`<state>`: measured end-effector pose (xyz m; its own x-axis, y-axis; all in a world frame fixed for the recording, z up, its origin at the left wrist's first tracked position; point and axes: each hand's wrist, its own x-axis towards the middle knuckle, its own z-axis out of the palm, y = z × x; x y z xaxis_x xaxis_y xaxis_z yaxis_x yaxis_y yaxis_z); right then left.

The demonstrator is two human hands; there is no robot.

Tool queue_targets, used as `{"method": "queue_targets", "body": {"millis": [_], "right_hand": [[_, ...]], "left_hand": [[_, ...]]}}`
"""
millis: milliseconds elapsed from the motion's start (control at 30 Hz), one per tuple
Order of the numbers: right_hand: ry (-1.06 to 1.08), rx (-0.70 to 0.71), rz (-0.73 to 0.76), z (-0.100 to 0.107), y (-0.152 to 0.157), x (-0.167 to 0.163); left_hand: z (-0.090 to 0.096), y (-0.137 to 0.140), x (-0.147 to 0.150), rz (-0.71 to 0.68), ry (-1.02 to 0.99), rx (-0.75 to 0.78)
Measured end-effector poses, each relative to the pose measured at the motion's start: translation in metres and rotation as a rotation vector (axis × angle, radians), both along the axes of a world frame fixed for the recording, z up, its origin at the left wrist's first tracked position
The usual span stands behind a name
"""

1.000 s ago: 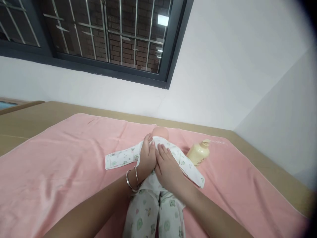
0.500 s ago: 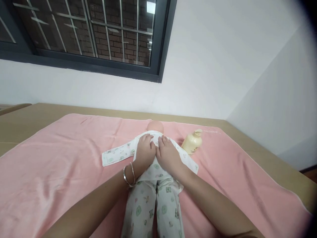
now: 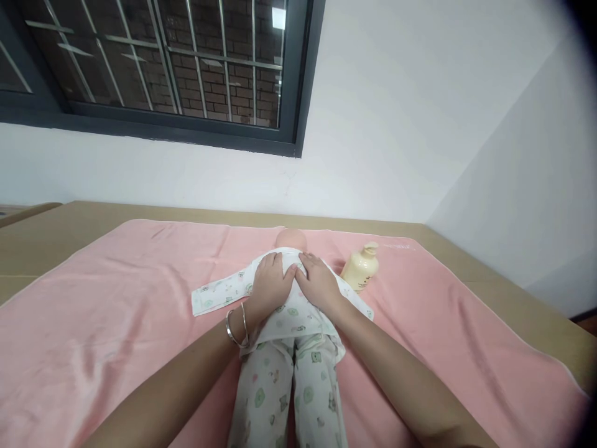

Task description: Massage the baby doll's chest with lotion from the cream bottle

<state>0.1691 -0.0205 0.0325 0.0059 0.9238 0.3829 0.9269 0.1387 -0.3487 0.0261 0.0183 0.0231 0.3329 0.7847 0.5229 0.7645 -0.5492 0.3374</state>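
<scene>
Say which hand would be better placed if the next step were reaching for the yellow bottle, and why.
Probably the right hand: it rests on the patterned shirt, on the side nearer the yellow bottle. The left hand lies farther away, with the right hand between.

The doll [image 3: 298, 314] lay stretched out on the pink cloth [image 3: 153, 261] in a white top [image 3: 288, 322] and matching trousers [image 3: 265, 389] with small greenish prints — sleeves [image 3: 221, 294] spread outward, legs [image 3: 318, 398] side by side — its bare, round head [image 3: 290, 239] farthest away.
</scene>
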Motion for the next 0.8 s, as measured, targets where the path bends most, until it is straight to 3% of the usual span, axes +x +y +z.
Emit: {"method": "queue_targets", "body": {"millis": [133,267,433,633,800], "right_hand": [[-0.132,0.030,-0.047,0.005,-0.015,-0.011],[-0.244,0.024,0.023,0.017,-0.035,-0.022],[-0.169,-0.062,0.027,0.036,-0.045,-0.018],[-0.039,-0.018,0.022,0.020,-0.017,0.000],[0.027,-0.074,0.005,0.003,0.003,0.014]], "left_hand": [[0.000,-0.008,0.000,0.000,0.052,0.103],[0.014,-0.025,-0.001,0.045,0.173,0.119],[0.028,-0.030,-0.005,0.013,0.153,0.125],[0.012,-0.007,-0.006,-0.055,-0.020,0.071],[-0.005,0.010,-0.008,-0.047,-0.026,-0.031]]}}
